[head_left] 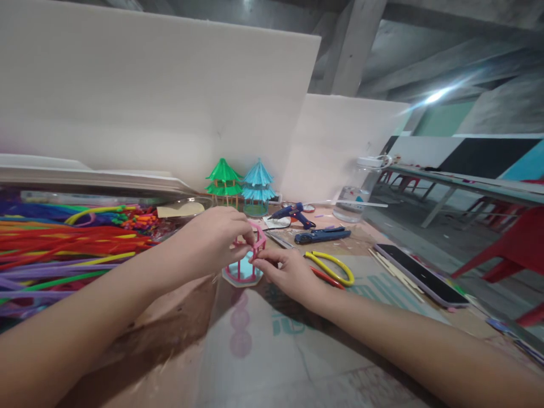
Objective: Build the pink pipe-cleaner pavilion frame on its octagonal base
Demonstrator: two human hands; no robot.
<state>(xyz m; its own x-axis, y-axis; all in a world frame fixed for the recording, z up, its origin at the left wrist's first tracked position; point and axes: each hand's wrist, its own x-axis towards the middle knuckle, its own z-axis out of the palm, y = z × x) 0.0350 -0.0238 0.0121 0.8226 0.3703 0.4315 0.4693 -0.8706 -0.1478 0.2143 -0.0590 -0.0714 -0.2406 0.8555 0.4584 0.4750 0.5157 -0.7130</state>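
A small pink pavilion frame (259,242), with upright posts and ring-shaped rails, stands on a pale octagonal base (251,283) with a light blue middle. From the left, my left hand (219,235) reaches over it, thumb and fingers closed on the frame's upper part. My right hand (293,273) pinches at a post on the near right side. Whatever tiny piece may lie between those fingertips is hidden. Behind the frame stand a green two-tiered model pavilion (224,180) and a light blue one (258,181).
Coloured pipe cleaners (76,249) fill the left side. Behind my right hand lie a blue glue gun (293,213), a dark blue tool (323,234) and yellow-handled pliers (340,266). A phone (420,273) and thin sticks (395,272) lie right, with a clear jug (352,192) behind.
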